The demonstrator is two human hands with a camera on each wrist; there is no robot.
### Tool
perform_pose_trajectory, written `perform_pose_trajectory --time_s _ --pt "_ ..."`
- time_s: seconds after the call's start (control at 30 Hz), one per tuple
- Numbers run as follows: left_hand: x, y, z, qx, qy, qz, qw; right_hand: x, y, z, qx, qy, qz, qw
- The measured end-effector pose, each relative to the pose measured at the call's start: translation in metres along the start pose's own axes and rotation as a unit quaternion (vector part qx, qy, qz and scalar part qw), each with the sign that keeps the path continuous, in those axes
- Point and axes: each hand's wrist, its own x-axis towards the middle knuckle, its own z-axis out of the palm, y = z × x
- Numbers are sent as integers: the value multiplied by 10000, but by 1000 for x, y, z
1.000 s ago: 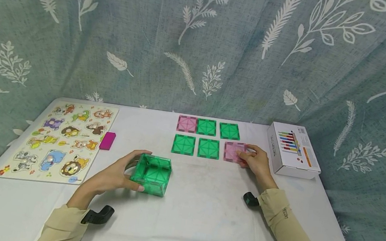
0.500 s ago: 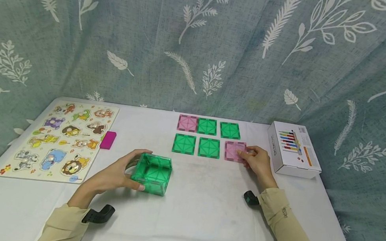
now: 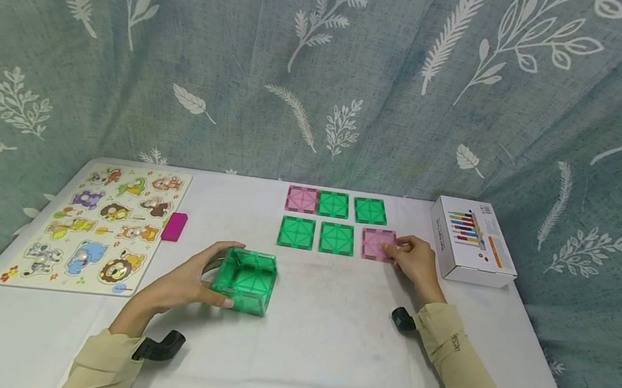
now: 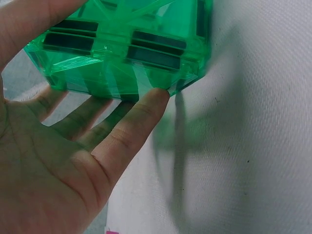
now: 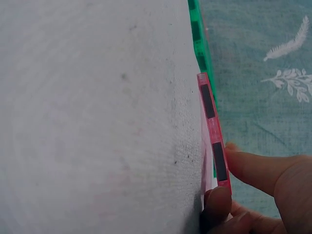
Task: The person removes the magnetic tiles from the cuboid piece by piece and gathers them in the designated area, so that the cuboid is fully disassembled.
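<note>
My left hand (image 3: 180, 281) grips an open-topped box of green magnetic tiles (image 3: 251, 301), its thumb at the near side and fingers round the left and back. In the left wrist view, the green box (image 4: 161, 78) shows dark magnet strips in its edges, and a fingertip presses its lower corner. My right hand (image 3: 418, 267) pinches the right edge of a pink magnetic tile (image 3: 372, 244). In the right wrist view, that pink tile (image 5: 213, 126) is seen edge-on, with the white cloth beside it. A green tile (image 3: 337, 239) lies flat just left of it.
Another green tile (image 3: 296, 233) lies farther left. Behind are a pink tile (image 3: 301, 200) and two green ones. An animal puzzle board (image 3: 134, 251) and a magenta block (image 3: 174, 227) stand left. A white box (image 3: 477, 274) is close to my right hand; a leaf-patterned curtain (image 3: 239, 115) hangs behind.
</note>
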Motion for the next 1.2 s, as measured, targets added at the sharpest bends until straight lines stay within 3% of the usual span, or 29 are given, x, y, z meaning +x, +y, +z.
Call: perform_pose_trajectory --time_s 0.5,1.2 --pt "1 -1 0 8 12 -54 10000 -1 -1 -3 -290 117 -314 9990" --pt "-1 -1 -1 -216 -131 37 9997 0 -4 -4 -360 36 -246 9990"
